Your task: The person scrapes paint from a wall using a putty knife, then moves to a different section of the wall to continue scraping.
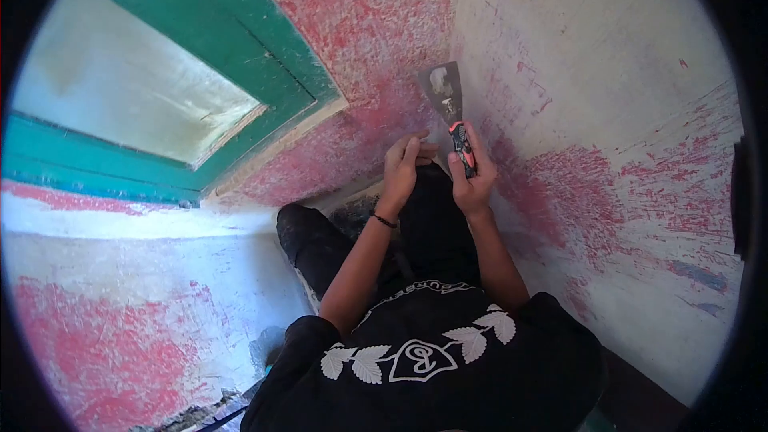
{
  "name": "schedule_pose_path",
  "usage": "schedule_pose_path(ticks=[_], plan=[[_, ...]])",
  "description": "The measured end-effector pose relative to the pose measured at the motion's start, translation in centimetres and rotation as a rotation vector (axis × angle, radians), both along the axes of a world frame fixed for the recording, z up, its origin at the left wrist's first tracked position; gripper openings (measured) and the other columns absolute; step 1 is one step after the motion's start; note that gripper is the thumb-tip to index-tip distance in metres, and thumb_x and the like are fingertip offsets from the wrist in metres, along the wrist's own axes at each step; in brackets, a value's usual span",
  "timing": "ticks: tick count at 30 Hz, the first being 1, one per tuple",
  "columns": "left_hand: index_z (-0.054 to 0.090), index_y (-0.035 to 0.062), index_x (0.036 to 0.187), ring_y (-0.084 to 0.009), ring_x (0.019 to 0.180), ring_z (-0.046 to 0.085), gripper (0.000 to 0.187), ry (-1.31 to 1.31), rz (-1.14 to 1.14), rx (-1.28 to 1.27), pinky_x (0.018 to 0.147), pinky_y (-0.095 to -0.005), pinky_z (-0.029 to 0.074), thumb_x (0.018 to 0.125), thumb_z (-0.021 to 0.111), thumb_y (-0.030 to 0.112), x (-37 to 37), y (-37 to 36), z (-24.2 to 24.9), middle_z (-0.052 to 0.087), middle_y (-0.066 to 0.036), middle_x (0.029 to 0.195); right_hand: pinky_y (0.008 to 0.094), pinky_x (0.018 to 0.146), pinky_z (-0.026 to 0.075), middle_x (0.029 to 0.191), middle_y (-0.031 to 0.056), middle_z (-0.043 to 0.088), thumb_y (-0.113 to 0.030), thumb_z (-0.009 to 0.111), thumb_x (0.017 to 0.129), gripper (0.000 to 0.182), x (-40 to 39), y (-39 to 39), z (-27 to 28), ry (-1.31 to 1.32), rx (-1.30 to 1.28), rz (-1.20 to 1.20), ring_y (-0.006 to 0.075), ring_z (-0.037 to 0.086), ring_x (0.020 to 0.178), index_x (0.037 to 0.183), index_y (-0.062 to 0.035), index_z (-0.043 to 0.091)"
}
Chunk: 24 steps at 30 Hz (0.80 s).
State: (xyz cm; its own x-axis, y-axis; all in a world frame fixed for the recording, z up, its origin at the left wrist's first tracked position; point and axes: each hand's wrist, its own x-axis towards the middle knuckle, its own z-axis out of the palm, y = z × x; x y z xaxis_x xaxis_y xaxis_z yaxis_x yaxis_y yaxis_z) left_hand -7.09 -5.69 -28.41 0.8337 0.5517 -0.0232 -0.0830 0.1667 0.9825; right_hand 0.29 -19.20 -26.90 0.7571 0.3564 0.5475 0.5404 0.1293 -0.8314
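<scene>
In my right hand (474,184) is a putty knife (445,94), gripped by its black and red handle with the thumb along it. Its wide metal blade points up and away, with pale residue on the face, and overlaps the patchy wall corner in this view. My left hand (404,164) is just to the left of the handle, over my knee, with its fingers extended toward the right hand and nothing held. A dark bracelet (384,222) circles my left wrist.
A green window frame (280,72) with a pale pane juts out at the upper left. Scraped wall (592,208) with red and white patches rises close on the right. More red-patched wall (104,352) lies at the lower left. My legs (440,232) are bent below my hands.
</scene>
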Motion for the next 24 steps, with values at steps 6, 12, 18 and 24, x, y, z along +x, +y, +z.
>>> schedule_pose_path(ticks=[6,12,18,24], plan=[[0.066,-0.004,0.105,-0.0138,0.071,0.065,0.028,0.069,0.211,0.149,0.068,-0.0267,0.052,0.099,0.056,0.021,-4.3,2.0,0.5,0.07,-0.01,0.082,0.0314,0.075,0.053,0.102,0.0212,0.069,-0.011,0.064,0.089,0.048,-0.7,4.0,0.0,-0.024,0.05,-0.052,0.0203,0.069,0.086,0.134,0.0022,0.053],[0.07,-0.0022,0.084,-0.0093,0.066,0.062,0.023,0.126,0.324,0.256,0.063,-0.0239,0.049,0.094,0.065,0.018,-6.9,3.6,0.5,0.068,-0.006,0.072,0.0321,0.071,0.053,0.099,0.0244,0.068,-0.009,0.064,0.088,0.049,-0.6,4.3,-0.9,-0.031,0.011,-0.09,0.0277,0.072,0.082,0.134,0.0023,0.053],[0.068,-0.001,0.074,-0.0098,0.059,0.058,0.029,0.064,0.417,0.176,0.057,-0.0262,0.047,0.094,0.066,0.02,-6.6,4.6,0.1,0.065,-0.006,0.067,0.0311,0.081,0.052,0.111,0.022,0.068,-0.008,0.067,0.087,0.053,0.8,4.1,-0.5,-0.017,-0.019,-0.073,0.0218,0.069,0.096,0.136,0.0033,0.051],[0.065,0.0018,0.066,-0.0042,0.052,0.05,0.038,0.183,0.214,0.303,0.048,-0.0222,0.036,0.096,0.064,0.024,-7.0,4.8,0.3,0.059,0.0,0.058,0.0338,0.084,0.052,0.123,0.0242,0.062,-0.007,0.068,0.084,0.053,-0.2,3.0,0.6,0.126,0.145,-0.099,0.0279,0.068,0.103,0.133,0.0039,0.051]])
